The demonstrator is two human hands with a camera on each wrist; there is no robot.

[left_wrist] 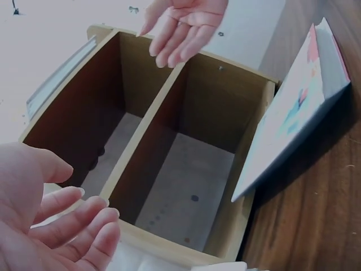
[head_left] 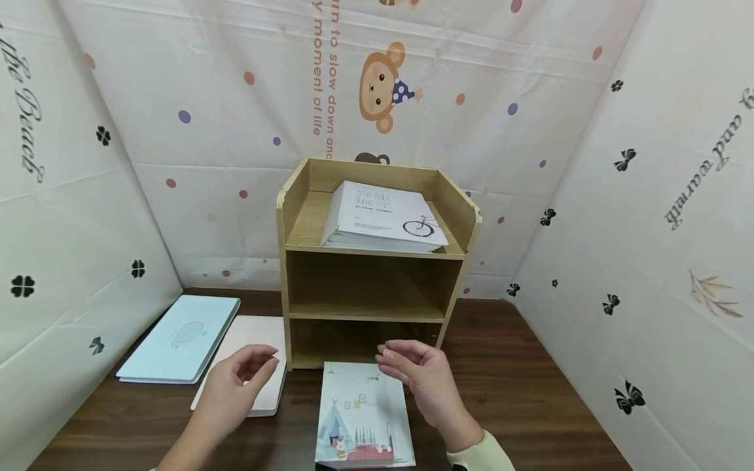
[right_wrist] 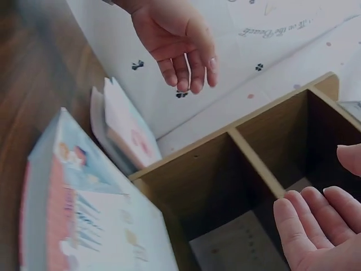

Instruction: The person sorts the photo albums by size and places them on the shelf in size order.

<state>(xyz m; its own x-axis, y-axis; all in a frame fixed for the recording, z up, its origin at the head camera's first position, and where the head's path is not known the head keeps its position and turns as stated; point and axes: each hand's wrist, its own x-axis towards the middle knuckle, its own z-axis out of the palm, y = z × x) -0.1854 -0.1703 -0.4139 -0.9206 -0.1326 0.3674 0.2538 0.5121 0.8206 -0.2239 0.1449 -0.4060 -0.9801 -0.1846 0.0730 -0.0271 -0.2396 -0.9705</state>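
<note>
My left hand (head_left: 238, 386) hovers in front of the shelf's left side, over the pale book (head_left: 259, 333), fingers loosely bent with nothing in them. On the other side my right hand (head_left: 423, 386) is raised near the lower right of the shelf, also holding nothing. Between the hands a book with a tent picture (head_left: 359, 412) lies on the table in front of the wooden shelf (head_left: 365, 318). On the shelf's top lies a thick white book with a bicycle drawing (head_left: 385, 216). Both wrist views show the two hands apart, palms turned inward.
A light blue book (head_left: 182, 340) lies at the far left of the dark wooden table (head_left: 518, 392), beside the pale book. Printed white cloth (head_left: 206, 163) hangs behind and along both sides. The shelf has two compartments below its top.
</note>
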